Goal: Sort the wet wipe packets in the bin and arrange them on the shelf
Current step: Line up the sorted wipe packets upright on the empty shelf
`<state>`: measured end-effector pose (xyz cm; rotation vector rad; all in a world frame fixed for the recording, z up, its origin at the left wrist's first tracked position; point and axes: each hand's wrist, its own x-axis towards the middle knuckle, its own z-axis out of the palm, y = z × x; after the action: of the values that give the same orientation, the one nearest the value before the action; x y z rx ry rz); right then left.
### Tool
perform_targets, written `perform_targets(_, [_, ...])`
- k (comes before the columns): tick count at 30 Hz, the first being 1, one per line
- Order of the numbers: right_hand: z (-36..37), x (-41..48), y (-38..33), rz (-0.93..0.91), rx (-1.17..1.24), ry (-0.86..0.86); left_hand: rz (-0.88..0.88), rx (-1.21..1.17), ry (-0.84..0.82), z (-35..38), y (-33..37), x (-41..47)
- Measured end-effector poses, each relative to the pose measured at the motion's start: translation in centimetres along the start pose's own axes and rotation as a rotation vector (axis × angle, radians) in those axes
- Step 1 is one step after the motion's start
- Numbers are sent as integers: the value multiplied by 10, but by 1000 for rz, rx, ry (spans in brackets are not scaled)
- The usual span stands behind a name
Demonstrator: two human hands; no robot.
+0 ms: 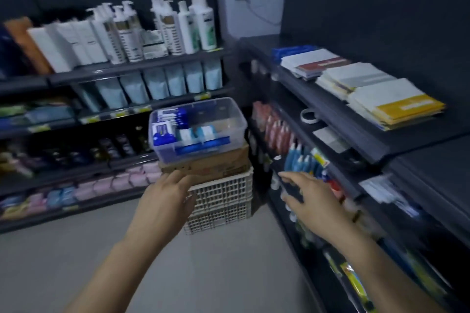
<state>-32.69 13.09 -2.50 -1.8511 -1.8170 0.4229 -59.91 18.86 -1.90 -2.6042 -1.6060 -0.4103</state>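
Your clear bin (198, 129) sits on a cardboard box (206, 165) atop a cream crate (221, 201) in the corner, its long axis running left to right, with blue-and-white wet wipe packets (165, 132) standing inside at its left. Your left hand (165, 198) hovers, fingers loosely spread. Your right hand (310, 198) pinches a dark packet (292, 189) near the right shelf (330, 114). Grey floor (76, 249) below; the picture is blurred.

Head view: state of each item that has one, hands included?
clear bin: lidless, partly filled, on cardboard box
wet wipe packets: inside bin
cardboard box: closed, on crates
crates: stacked
left hand: open, empty
right hand: holding a dark item, blurred
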Motion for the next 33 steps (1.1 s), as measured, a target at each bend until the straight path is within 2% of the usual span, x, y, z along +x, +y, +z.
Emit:
perform_targets(7, [56, 132, -13, -75, 62, -96, -175, 58, 31, 33, -73, 54])
perform_targets(16, [92, 318, -10, -122, 57, -208, -270, 65, 50, 70, -143, 186])
perform_targets(20, [115, 374, -11, -94, 47, -279, -303, 28, 27, 91, -174, 221])
perform_targets(26, [161, 441, 5, 40, 35, -316, -222, 3, -48, 137, -233, 285])
perform_targets(33, [216, 499, 18, 278, 40, -343, -30, -80, -170, 184, -292, 369])
